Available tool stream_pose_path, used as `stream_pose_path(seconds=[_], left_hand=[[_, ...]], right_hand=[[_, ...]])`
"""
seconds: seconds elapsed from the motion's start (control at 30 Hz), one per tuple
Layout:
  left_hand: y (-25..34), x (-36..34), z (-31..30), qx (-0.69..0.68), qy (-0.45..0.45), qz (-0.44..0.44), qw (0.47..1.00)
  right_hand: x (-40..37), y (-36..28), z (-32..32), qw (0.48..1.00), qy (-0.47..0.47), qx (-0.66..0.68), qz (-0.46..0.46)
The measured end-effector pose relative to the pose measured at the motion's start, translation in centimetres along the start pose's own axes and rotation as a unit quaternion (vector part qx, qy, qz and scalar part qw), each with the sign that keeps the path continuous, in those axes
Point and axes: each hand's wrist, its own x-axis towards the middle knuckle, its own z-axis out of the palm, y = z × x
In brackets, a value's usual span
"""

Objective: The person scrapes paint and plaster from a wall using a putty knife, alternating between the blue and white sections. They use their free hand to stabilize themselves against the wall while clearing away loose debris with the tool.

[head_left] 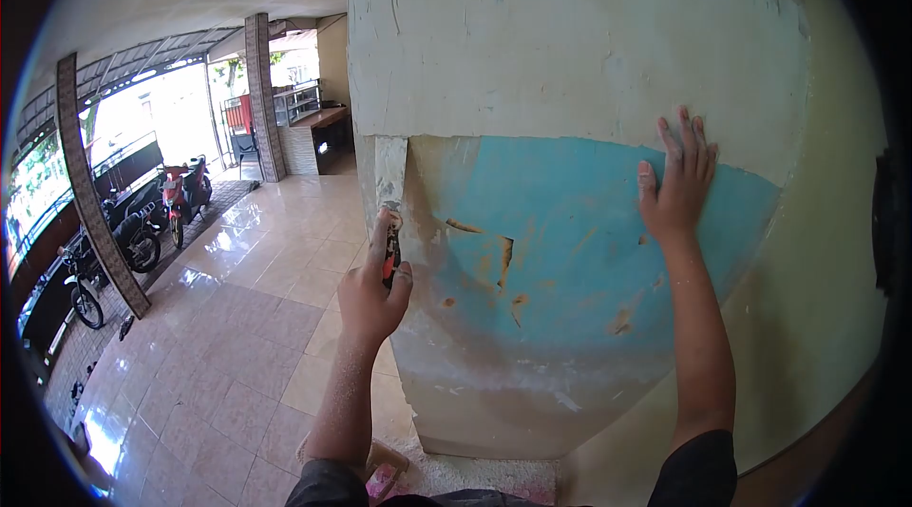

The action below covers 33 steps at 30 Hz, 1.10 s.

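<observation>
My left hand [378, 288] is closed round the red and black handle of a scraper [390, 165], its index finger stretched along the tool. The flat, pale-smeared blade points up and lies at the left edge of the wall [570, 41]. My right hand [680, 182] lies flat with spread fingers across the border between the pale upper surface and the turquoise patch [560, 212]. Brown marks and torn spots show in the turquoise. White dust covers my left forearm.
Glossy tiles [218, 345] cover the floor at left. Motorcycles [173, 198] stand outside behind pillars [95, 193]. A counter [309, 132] is at the back. Below me are a container [388, 461] and a dusty pale surface [484, 477]. Another wall [807, 317] adjoins at right.
</observation>
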Motion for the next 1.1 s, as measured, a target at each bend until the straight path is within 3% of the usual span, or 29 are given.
stream_pose_path(seconds=[0.4,1.1], left_hand=[[1.0,0.0,0.2,0.017,-0.035,-0.004,0.999],[3.0,-0.8,2.5,-0.001,-0.01,0.026,1.0]], right_hand=[[-0.4,-0.4,0.2,1.0,-0.007,-0.009,0.004],[-0.5,-0.4,0.2,1.0,-0.007,-0.012,-0.004]])
